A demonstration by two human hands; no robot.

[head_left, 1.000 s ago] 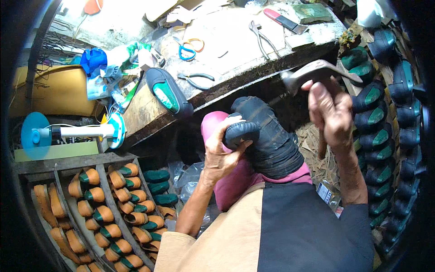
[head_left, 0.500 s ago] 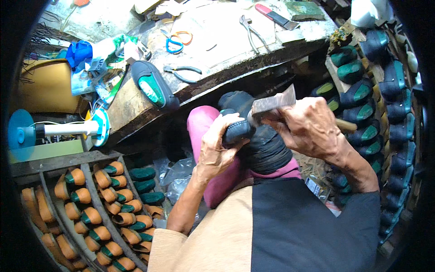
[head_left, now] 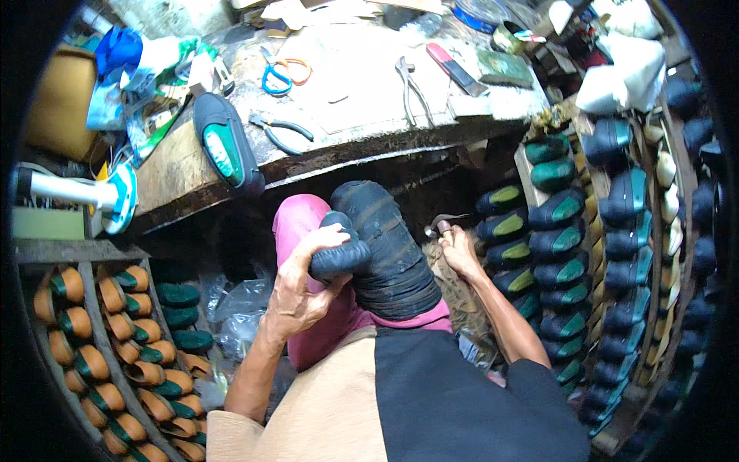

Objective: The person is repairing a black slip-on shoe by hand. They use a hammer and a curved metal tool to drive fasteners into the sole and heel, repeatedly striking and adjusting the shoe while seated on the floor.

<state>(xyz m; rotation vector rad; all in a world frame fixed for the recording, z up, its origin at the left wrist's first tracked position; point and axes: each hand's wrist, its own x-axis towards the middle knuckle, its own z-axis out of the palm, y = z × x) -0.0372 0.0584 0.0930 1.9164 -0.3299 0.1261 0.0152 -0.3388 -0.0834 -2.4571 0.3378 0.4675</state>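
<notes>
My left hand (head_left: 294,291) is closed around a dark shoe (head_left: 340,259), its fingers over the top and thumb underneath. The shoe rests against my knee, which is wrapped in black bands (head_left: 389,250). Off to the right and lower than the bench, my right hand (head_left: 462,252) grips a hammer (head_left: 444,227). Its metal head points away from me, apart from the shoe, and most of the handle is hidden in my fist.
On the bench (head_left: 346,131) lie a dark shoe with a green insole (head_left: 223,146), cutting pliers (head_left: 281,135), scissors (head_left: 283,75), long-handled pincers (head_left: 412,91) and a red-handled knife (head_left: 456,69). Racks of orange shoes (head_left: 108,396) stand left, dark shoes (head_left: 560,239) right.
My right hand has swung the hammer away from the shoe, down to the right side. The left hand keeps the shoe, now lower against the wrapped knee. The whole view has shifted.
</notes>
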